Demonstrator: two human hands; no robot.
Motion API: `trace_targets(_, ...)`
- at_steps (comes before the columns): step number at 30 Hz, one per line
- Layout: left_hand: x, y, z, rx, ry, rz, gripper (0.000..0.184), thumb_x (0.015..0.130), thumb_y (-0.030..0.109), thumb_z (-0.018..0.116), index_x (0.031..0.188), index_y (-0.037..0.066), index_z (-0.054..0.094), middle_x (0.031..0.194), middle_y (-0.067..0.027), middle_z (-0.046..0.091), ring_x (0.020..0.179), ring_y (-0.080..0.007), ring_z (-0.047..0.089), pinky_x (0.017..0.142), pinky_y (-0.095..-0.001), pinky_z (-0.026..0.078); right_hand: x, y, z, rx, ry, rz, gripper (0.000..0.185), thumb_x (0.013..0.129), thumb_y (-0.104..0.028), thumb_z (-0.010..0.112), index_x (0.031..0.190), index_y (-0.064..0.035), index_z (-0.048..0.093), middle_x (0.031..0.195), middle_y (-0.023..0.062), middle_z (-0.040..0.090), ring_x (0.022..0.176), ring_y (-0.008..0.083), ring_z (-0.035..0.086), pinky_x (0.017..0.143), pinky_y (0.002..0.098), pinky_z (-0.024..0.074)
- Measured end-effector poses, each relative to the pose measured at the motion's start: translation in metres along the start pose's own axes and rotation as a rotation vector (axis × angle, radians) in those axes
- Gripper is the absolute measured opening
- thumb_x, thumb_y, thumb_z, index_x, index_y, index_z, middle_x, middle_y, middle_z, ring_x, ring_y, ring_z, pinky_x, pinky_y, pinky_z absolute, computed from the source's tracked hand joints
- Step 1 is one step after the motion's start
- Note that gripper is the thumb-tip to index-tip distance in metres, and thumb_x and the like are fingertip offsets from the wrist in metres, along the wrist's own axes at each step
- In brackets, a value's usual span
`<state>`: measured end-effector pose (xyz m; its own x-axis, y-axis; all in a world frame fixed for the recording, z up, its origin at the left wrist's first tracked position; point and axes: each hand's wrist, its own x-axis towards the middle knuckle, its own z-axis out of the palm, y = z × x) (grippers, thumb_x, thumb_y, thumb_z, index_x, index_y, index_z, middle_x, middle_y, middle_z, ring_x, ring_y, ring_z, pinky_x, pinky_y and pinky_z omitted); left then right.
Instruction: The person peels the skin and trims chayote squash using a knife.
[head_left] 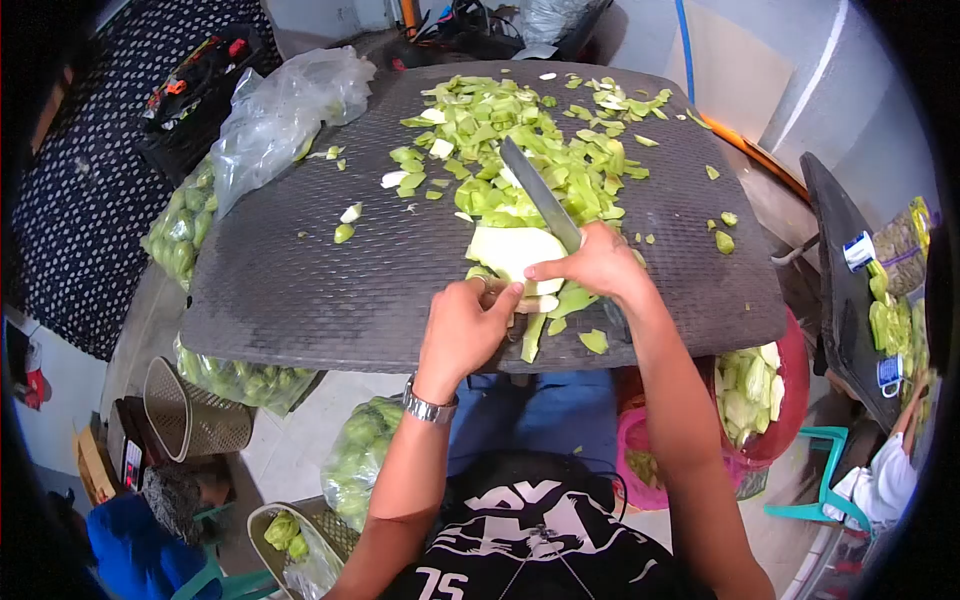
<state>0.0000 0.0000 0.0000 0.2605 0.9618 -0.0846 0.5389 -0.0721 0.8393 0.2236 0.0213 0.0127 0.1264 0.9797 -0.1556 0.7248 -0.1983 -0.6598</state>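
Dark grey, our table (330, 290) offers room at left around a few scraps (344, 233), its near edge close to us. Our right hand (600, 262) clasps one knife (541, 193); our left hand (465, 322) grasps one pale vegetable (515, 250) between the peel heap (590, 165) and that edge. Two baskets (212, 428) stand below, at left.

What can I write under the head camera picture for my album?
The right hand grips a knife while the left hand holds a pale vegetable near scattered green peelings.
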Motion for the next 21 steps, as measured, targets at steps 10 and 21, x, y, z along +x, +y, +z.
trace_targets(10,0.002,-0.003,0.018,-0.685,0.289,0.036,0.039,0.105,0.028,0.065,0.130,-0.003,0.062,0.116,-0.0103,0.070,0.104,-0.0154,0.066,0.087,-0.0314,0.053,-0.042,-0.008,0.014,0.877,-0.050,0.098,0.033,0.082,-0.033,0.089,0.091,-0.0038,0.075,0.069,-0.0017,0.063,0.051,0.0064,0.052,0.044,0.0246,0.0424)
trace_targets(21,0.012,0.021,0.013,-1.637,0.053,0.019,0.053,0.109,0.046,0.048,0.134,0.001,0.055,0.117,-0.0172,0.070,0.104,-0.0297,0.071,0.087,-0.0524,0.060,-0.092,-0.042,0.030,0.781,0.080,-0.064,0.034,0.110,-0.033,0.053,0.125,-0.0017,0.056,0.069,0.0060,0.064,0.046,0.0122,0.056,0.044,0.0294,0.0441)
